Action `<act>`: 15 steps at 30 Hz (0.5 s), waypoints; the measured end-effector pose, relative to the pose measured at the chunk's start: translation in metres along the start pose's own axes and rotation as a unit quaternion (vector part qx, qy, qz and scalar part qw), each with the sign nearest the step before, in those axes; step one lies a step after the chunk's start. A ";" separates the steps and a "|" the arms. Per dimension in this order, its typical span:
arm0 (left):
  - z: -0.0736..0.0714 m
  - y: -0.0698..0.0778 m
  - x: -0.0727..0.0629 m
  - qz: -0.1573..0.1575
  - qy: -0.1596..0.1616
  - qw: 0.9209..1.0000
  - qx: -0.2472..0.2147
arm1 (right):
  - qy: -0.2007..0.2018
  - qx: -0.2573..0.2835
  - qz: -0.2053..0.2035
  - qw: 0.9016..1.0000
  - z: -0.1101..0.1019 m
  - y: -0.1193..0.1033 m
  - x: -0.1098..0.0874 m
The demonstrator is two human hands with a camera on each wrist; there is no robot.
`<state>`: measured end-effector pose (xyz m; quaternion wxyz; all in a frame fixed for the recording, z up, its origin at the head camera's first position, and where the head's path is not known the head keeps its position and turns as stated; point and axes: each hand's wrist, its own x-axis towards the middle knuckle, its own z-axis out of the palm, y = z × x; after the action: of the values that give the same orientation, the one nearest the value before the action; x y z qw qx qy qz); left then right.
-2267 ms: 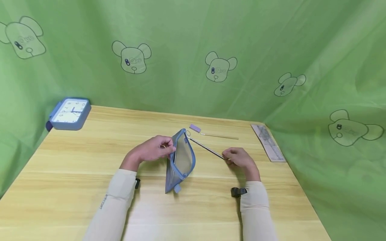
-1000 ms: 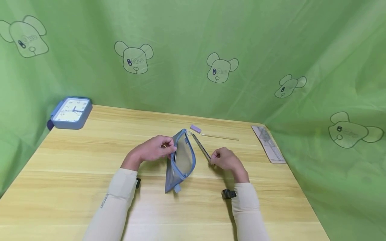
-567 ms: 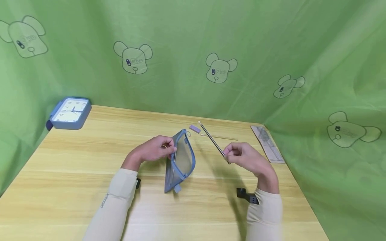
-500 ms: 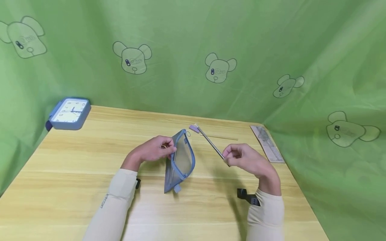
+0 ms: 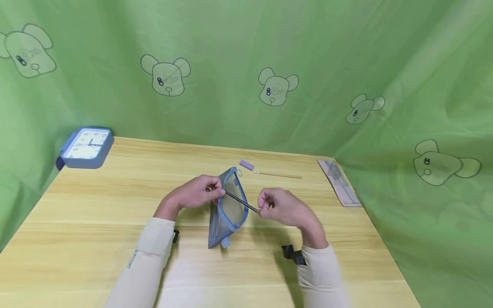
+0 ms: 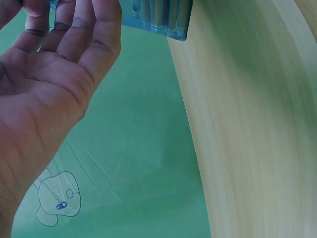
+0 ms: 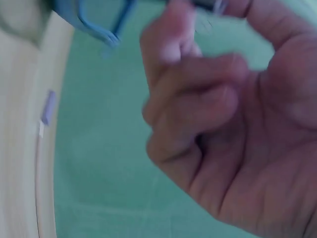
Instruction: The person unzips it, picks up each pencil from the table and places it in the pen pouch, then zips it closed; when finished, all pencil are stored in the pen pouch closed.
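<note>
A blue zip pencil case (image 5: 217, 229) with see-through sides stands on the table, its mouth spread wide. My left hand (image 5: 196, 191) pinches the left edge of that mouth between thumb and fingers. Several slim sticks like pens show through the case's side (image 6: 163, 15) in the left wrist view. Between thumb and fingertips, my right hand (image 5: 285, 208) holds a dark striped pencil (image 5: 240, 201) by its near end. The pencil slants across the case's opening, its far end close to my left fingertips. In the right wrist view the right hand (image 7: 213, 109) has its other fingers curled.
Behind the case lie a purple eraser (image 5: 247, 165) and a wooden pencil (image 5: 278, 174). A ruler set in a clear pack (image 5: 339, 183) is by the right table edge. A blue clock (image 5: 87, 147) stands at the back left. Green curtain (image 5: 215, 115) encloses the table's far sides.
My right hand lifts the dark pencil, tilts it over the eraser, then brings it left so that it crosses the case's mouth. The left hand stays on the case's edge.
</note>
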<state>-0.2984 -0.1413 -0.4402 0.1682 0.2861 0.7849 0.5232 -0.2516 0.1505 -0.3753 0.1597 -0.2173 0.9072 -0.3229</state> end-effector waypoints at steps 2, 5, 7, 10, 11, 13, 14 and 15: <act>0.000 0.000 0.000 0.004 0.000 1.000 0.002 | 0.033 -0.018 0.024 0.999 0.013 -0.007 0.009; 0.000 0.001 -0.001 0.011 -0.001 1.000 -0.003 | 0.062 -0.033 0.056 0.996 0.030 -0.016 0.019; 0.000 0.002 -0.001 0.014 -0.003 1.000 -0.008 | 0.064 -0.036 0.068 0.995 0.038 -0.021 0.023; -0.001 0.002 -0.001 0.016 -0.004 1.000 -0.010 | 0.052 -0.043 0.064 0.996 0.043 -0.024 0.026; -0.001 0.002 -0.001 0.016 -0.004 1.000 -0.010 | 0.047 -0.045 0.060 0.996 0.044 -0.024 0.026; -0.001 0.001 -0.001 0.014 -0.002 1.000 -0.008 | 0.033 -0.039 0.048 0.998 0.042 -0.024 0.025; -0.001 0.001 -0.001 0.014 -0.001 1.000 -0.007 | 0.025 -0.030 0.040 0.998 0.041 -0.024 0.025; -0.001 0.001 -0.001 0.012 0.001 1.000 -0.005 | 0.017 -0.018 0.031 0.999 0.040 -0.024 0.024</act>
<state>-0.2985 -0.1424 -0.4391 0.1621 0.2942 0.7787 0.5298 -0.2483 0.1014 -0.3927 0.1504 -0.1862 0.9219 -0.3047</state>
